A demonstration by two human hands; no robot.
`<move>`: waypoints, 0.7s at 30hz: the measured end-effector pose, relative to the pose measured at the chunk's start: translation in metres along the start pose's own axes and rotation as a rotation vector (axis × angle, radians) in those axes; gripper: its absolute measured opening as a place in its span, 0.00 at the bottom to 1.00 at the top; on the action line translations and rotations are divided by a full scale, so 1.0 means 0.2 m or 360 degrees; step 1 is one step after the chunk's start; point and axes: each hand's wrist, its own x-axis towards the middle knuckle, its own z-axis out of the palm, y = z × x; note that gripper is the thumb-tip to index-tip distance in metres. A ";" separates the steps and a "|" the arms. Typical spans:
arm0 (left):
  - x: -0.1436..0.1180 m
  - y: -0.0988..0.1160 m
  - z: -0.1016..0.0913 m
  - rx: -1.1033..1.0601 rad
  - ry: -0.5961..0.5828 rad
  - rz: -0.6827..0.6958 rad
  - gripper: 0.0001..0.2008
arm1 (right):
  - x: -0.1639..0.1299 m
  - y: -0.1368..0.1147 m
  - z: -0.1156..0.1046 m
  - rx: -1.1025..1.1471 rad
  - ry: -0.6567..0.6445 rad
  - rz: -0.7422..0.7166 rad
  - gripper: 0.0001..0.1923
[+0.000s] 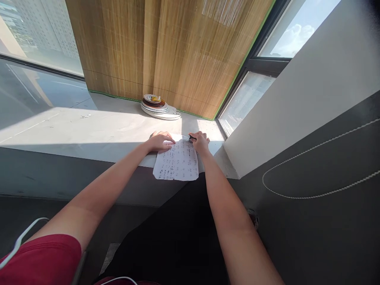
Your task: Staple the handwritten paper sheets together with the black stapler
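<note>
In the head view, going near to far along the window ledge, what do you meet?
Sheet of paper hanging over the ledge's front edge → left hand and right hand on its far end, the right holding a pen → stack of plates → bamboo blind.

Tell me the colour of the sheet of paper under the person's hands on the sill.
White sheet of paper covered in dark handwriting, seen in the head view.

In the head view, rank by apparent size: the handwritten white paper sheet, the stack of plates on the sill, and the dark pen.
1. Handwritten white paper sheet, largest.
2. Stack of plates, though farther back, so this is uncertain.
3. Dark pen in the right hand, clearly smallest.
</note>
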 end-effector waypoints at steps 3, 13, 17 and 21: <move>0.00 -0.01 0.01 0.0001 -0.0002 0.0004 0.21 | 0.00 -0.02 -0.01 -0.0026 -0.0021 0.0018 0.24; 0.01 -0.04 0.03 0.0012 0.0057 0.0045 0.21 | -0.01 -0.06 -0.03 -0.0102 -0.0072 0.0024 0.25; 0.02 -0.05 0.04 0.0026 0.0076 0.0070 0.20 | -0.02 -0.10 -0.02 -0.0273 -0.0135 -0.0004 0.28; 0.01 -0.05 0.03 0.0040 0.0085 0.0044 0.19 | -0.04 -0.13 -0.02 -0.0403 -0.0188 -0.0048 0.29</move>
